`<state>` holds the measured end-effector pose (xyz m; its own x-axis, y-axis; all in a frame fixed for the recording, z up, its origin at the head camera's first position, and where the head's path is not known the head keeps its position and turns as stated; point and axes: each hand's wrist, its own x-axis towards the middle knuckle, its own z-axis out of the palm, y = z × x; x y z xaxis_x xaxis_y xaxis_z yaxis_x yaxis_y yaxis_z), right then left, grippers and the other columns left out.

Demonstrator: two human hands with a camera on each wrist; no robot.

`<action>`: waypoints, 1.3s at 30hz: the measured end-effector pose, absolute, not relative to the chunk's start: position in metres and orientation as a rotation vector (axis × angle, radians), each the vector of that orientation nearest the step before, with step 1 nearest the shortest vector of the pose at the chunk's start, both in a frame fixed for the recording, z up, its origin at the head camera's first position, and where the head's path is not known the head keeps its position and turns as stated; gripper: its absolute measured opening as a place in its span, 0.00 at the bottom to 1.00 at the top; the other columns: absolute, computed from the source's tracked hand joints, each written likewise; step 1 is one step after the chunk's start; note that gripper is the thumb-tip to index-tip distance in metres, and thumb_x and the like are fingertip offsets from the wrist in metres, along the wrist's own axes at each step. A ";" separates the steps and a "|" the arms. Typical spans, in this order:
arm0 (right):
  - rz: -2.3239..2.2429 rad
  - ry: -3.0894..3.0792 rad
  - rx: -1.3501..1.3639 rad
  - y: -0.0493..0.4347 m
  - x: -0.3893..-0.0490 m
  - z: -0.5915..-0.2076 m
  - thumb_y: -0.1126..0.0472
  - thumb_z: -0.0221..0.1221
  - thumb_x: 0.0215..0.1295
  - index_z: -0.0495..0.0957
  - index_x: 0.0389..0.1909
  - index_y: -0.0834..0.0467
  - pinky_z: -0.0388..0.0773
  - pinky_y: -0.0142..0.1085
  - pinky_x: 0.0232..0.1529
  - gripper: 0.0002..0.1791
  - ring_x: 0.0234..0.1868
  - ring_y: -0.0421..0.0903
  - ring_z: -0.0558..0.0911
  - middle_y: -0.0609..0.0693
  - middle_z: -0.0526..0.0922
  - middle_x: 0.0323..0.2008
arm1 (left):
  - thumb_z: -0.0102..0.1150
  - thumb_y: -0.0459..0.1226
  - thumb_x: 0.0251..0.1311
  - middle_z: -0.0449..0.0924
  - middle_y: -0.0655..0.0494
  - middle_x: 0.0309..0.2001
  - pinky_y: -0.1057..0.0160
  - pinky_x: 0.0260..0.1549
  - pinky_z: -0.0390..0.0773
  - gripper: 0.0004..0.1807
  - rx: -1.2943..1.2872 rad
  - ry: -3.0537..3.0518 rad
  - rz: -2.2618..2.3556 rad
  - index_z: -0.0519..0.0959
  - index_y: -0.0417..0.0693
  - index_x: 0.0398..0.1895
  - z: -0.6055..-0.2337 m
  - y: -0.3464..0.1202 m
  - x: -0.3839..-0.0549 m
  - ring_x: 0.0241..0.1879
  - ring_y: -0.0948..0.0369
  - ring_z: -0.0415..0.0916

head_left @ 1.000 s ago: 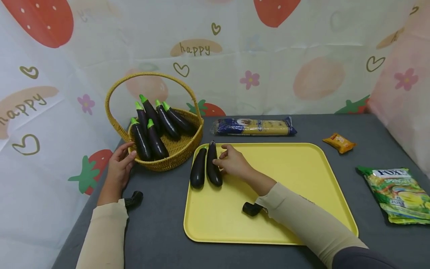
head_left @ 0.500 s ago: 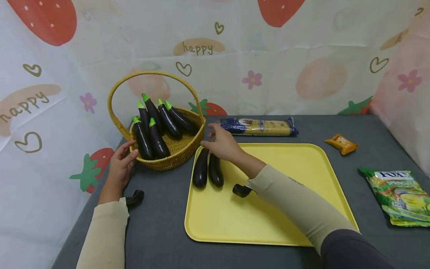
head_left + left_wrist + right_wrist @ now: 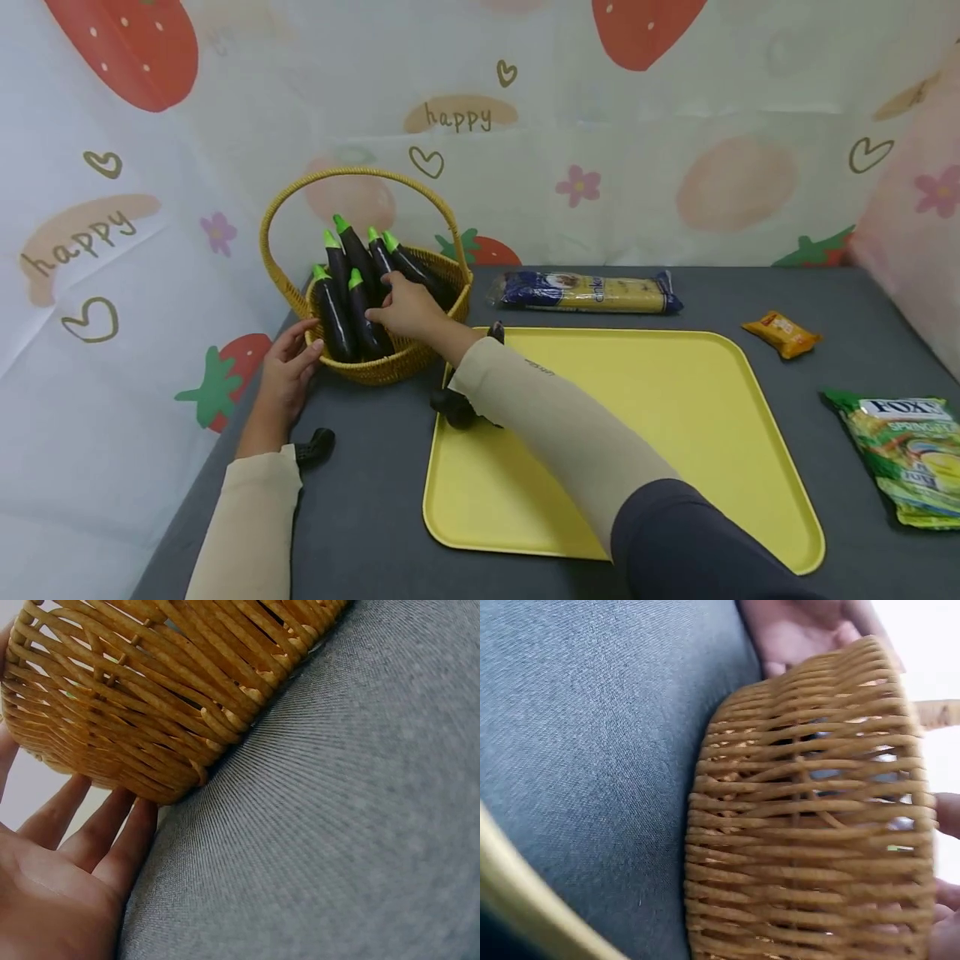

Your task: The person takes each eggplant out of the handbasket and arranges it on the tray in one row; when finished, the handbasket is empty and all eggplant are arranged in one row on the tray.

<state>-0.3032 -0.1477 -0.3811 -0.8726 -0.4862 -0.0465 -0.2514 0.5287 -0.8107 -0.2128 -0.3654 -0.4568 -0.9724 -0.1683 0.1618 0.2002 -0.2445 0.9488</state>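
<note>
A woven yellow basket [image 3: 408, 358] with a tall handle holds several dark eggplants [image 3: 332, 321] with green stems. My left hand [image 3: 288, 371] touches the basket's left side at the rim, and the left wrist view shows its straight fingers [image 3: 112, 832] against the woven wall. Over the basket, my right hand [image 3: 412, 308] reaches in, thumb and index finger apart, close above an eggplant [image 3: 381, 254] near the middle. Its fingertips are partly hidden. Behind my right forearm, the dark tip of an eggplant [image 3: 496, 332] shows at the tray's left end.
A yellow tray [image 3: 637, 417] lies on the grey table, right of the basket. Behind it is a blue and yellow pasta pack [image 3: 592, 292]. Farther right lie a small orange packet [image 3: 782, 333] and a green candy bag [image 3: 900, 458]. Printed cloth [image 3: 637, 108] hangs behind.
My right hand has left the eggplants on the tray and moved left, over and into the basket. My left hand stays at the basket. The head view has shifted slightly.
</note>
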 end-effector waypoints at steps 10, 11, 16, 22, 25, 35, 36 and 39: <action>-0.934 2.499 -0.608 -0.172 -0.310 -0.391 0.48 0.63 0.65 0.52 0.75 0.54 0.69 0.38 0.58 0.44 0.65 0.46 0.69 0.50 0.66 0.68 | 0.54 0.29 0.68 0.67 0.50 0.61 0.68 0.45 0.75 0.19 -0.008 -1.784 -2.313 0.73 0.43 0.61 -0.457 -0.364 -0.213 0.56 0.58 0.66; -0.931 2.490 -0.604 -0.171 -0.310 -0.391 0.48 0.64 0.65 0.52 0.76 0.54 0.69 0.38 0.59 0.44 0.65 0.46 0.68 0.50 0.65 0.69 | 0.54 0.29 0.68 0.67 0.51 0.61 0.68 0.45 0.75 0.19 -0.002 -1.782 -2.316 0.73 0.43 0.61 -0.457 -0.363 -0.213 0.56 0.58 0.66; -1.103 2.458 -0.564 -0.159 -0.308 -0.386 0.46 0.64 0.63 0.56 0.74 0.51 0.72 0.39 0.55 0.43 0.61 0.46 0.73 0.49 0.70 0.65 | 0.53 0.28 0.68 0.68 0.51 0.60 0.68 0.45 0.76 0.18 0.021 -1.756 -2.331 0.74 0.43 0.60 -0.460 -0.361 -0.211 0.55 0.58 0.67; -1.425 2.307 -0.551 -0.131 -0.302 -0.366 0.44 0.64 0.63 0.54 0.75 0.52 0.78 0.43 0.45 0.45 0.43 0.45 0.80 0.52 0.76 0.55 | 0.54 0.29 0.68 0.69 0.51 0.59 0.69 0.44 0.76 0.18 0.000 -1.767 -2.311 0.75 0.43 0.60 -0.459 -0.363 -0.211 0.52 0.59 0.69; -1.550 2.217 -0.518 -0.114 -0.299 -0.359 0.44 0.65 0.62 0.54 0.74 0.53 0.78 0.46 0.45 0.45 0.39 0.45 0.80 0.52 0.75 0.51 | 0.53 0.28 0.68 0.69 0.51 0.60 0.69 0.44 0.76 0.19 -0.030 -1.751 -2.320 0.74 0.41 0.61 -0.458 -0.364 -0.212 0.53 0.59 0.69; -1.554 2.189 -0.569 -0.041 -0.277 -0.365 0.45 0.65 0.63 0.53 0.74 0.51 0.77 0.49 0.44 0.44 0.41 0.48 0.79 0.52 0.74 0.50 | 0.53 0.27 0.68 0.70 0.52 0.59 0.68 0.43 0.76 0.18 -0.047 -1.738 -2.313 0.74 0.42 0.60 -0.457 -0.364 -0.210 0.52 0.60 0.69; -1.556 2.190 -0.569 -0.034 -0.275 -0.366 0.46 0.65 0.63 0.53 0.74 0.51 0.77 0.49 0.45 0.44 0.42 0.48 0.79 0.52 0.74 0.51 | 0.53 0.27 0.68 0.70 0.51 0.59 0.68 0.43 0.75 0.18 -0.050 -1.738 -2.313 0.75 0.42 0.60 -0.457 -0.363 -0.210 0.52 0.60 0.70; -1.585 2.189 -0.550 -0.013 -0.267 -0.369 0.47 0.64 0.64 0.54 0.73 0.51 0.77 0.50 0.45 0.42 0.46 0.48 0.79 0.52 0.74 0.53 | 0.52 0.28 0.68 0.71 0.52 0.58 0.68 0.43 0.75 0.19 -0.059 -1.749 -2.314 0.73 0.41 0.61 -0.458 -0.362 -0.212 0.52 0.60 0.70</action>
